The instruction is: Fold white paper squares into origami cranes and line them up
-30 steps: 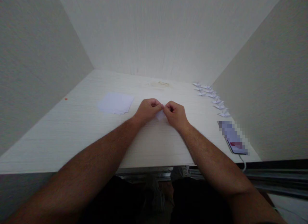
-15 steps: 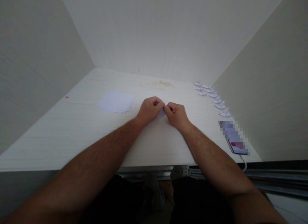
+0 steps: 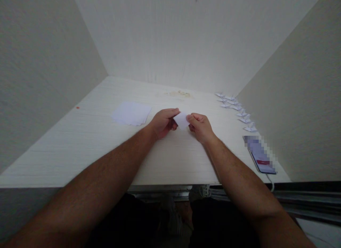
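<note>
A small folded piece of white paper [image 3: 182, 120] is between my two hands above the middle of the table, one corner pointing toward me. My right hand [image 3: 200, 126] pinches its right side between thumb and bent fingers. At the left corner, my left hand [image 3: 164, 123] is closed around the paper's edge, with the thumb stretched along the top and the fingers curled below. How firmly the left fingers press is hard to see.
Left of my hands lies a loose stack of white paper sheets [image 3: 131, 113]. Several folded paper cranes [image 3: 235, 107] line the right side. Nearer me is a phone [image 3: 259, 155] with a cable [image 3: 271, 182]. Walls [image 3: 170, 38] enclose the table [image 3: 93, 152]. A small orange spot [image 3: 77, 107] marks the left side.
My fingertips, earlier pressed together over the paper, have moved apart. The paper is turned up and shows more of its face. My left thumb has straightened.
</note>
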Motion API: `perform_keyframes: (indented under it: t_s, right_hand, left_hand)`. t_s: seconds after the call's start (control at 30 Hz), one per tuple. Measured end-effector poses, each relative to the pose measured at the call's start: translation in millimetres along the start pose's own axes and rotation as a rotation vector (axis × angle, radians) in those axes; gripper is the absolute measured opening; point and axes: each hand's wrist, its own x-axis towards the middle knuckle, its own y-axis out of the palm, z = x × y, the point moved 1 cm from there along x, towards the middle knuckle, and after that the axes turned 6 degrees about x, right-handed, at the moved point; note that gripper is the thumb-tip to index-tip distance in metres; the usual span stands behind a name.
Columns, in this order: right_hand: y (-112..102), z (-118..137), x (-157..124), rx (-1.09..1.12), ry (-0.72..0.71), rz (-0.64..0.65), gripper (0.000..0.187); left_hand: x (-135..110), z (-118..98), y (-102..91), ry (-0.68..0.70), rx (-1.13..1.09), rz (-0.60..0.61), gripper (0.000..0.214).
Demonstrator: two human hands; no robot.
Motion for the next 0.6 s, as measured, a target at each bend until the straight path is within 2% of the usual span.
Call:
perform_keyframes:
  t_s: [0.1,0.3,0.6]
  right_hand:
    - [0.3,0.8,-0.6,0.118,-0.010,0.017,0.054]
    - [1.8,3.1,-2.5,0.189,-0.002,0.074,0.052]
    - [3.5,4.9,-2.6,0.248,0.039,0.069,0.051]
  left_hand:
    - [-1.9,-1.1,-1.3,-0.015,-0.067,0.063,0.026]
    - [-4.4,-1.9,-0.5,-0.002,-0.091,0.158,0.022]
    - [-6.2,-4.2,1.4,0.005,-0.096,0.162,0.022]
